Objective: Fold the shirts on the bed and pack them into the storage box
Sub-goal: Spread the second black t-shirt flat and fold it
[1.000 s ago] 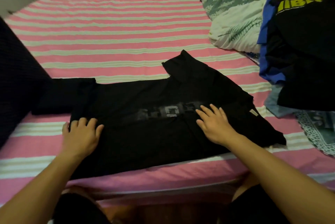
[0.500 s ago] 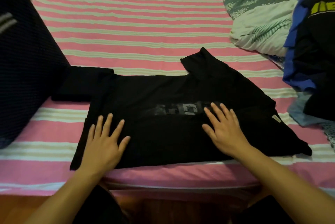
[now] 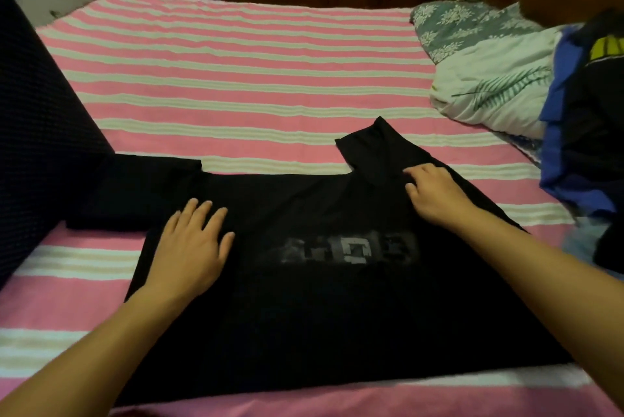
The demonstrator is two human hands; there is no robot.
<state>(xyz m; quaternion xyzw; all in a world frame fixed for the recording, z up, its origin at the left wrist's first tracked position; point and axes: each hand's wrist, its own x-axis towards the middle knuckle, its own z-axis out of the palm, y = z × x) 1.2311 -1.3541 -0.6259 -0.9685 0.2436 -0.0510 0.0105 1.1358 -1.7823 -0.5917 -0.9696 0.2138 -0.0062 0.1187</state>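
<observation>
Left hand (image 3: 192, 247) flat, fingers straight, pressing the black shirt (image 3: 320, 308) near its left side, likely as an anchor. Right hand (image 3: 435, 195) has fingers curled, seemingly pinching fabric at the far sleeve (image 3: 374, 143), probably to fold it in. Shirt lies spread on the striped bed (image 3: 236, 79). Unfolded clothes pile (image 3: 587, 133) at right; dark storage box (image 3: 40, 133) at left.

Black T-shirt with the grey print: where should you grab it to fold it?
Probably pinch the black T-shirt at its far right sleeve, coming from the right. It sticks out flat past the body, near the right hand.
</observation>
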